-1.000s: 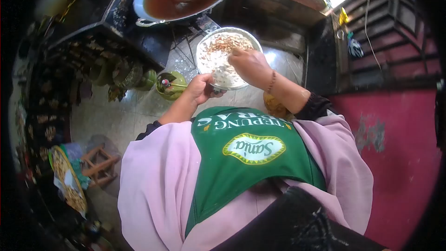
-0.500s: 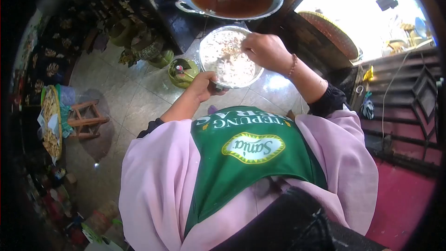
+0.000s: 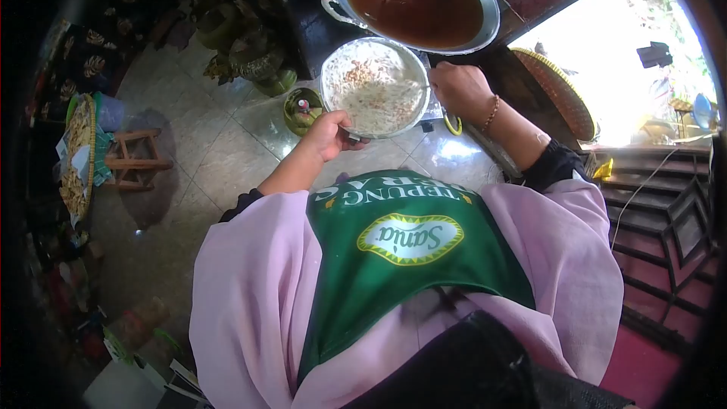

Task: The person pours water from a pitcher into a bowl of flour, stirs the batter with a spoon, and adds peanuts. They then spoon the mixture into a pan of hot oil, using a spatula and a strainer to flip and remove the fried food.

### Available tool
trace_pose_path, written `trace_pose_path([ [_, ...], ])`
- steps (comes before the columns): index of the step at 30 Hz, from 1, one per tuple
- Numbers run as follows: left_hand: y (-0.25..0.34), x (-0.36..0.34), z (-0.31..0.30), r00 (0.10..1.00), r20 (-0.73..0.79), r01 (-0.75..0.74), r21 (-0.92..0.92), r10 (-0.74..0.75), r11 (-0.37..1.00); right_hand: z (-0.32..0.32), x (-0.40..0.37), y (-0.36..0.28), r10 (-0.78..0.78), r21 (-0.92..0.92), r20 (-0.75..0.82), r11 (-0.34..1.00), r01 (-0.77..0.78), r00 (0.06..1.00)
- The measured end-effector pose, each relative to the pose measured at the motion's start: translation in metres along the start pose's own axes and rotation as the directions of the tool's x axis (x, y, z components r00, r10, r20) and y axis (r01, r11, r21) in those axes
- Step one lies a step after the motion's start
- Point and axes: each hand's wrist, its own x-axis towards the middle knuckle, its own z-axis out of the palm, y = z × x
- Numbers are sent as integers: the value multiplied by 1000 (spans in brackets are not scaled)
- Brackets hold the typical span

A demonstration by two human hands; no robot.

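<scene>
My left hand (image 3: 331, 136) grips the near left rim of a round bowl (image 3: 325, 106), thumb over the edge. Inside is a thick whitish batter (image 3: 375, 108) with brown nut-like pieces (image 3: 363, 73) clustered on top. My right hand (image 3: 460, 91) is closed at the bowl's right edge, around the thin handle of a spoon (image 3: 422, 88); the spoon's far end is hidden in the batter. Just beyond the bowl stands a large two-handled wok (image 3: 340, 9) filled with reddish-brown oil (image 3: 413, 0).
A green gas cylinder (image 3: 303, 112) stands on the tiled floor left of the bowl, more green cylinders behind it. At far left, a round woven tray (image 3: 92, 159) holds fried pieces near a wooden stool (image 3: 140, 160). Another woven tray (image 3: 556, 95) leans at the bright doorway on the right.
My right hand has moved from over the batter to the bowl's right edge. The nut-like pieces now sit more gathered near the far side. The view has shifted, putting the wok further right.
</scene>
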Motion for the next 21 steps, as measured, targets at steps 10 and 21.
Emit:
trace_pose_path([
  [10, 3, 0, 6, 998, -40, -58, -65, 56, 996, 7, 46, -29, -243, 34, -28, 969, 244, 970],
  [21, 4, -1, 18, 985, -129, -126, -121, 110, 985, -34, 49, 31, -81, 165, 21, 983, 77, 996],
])
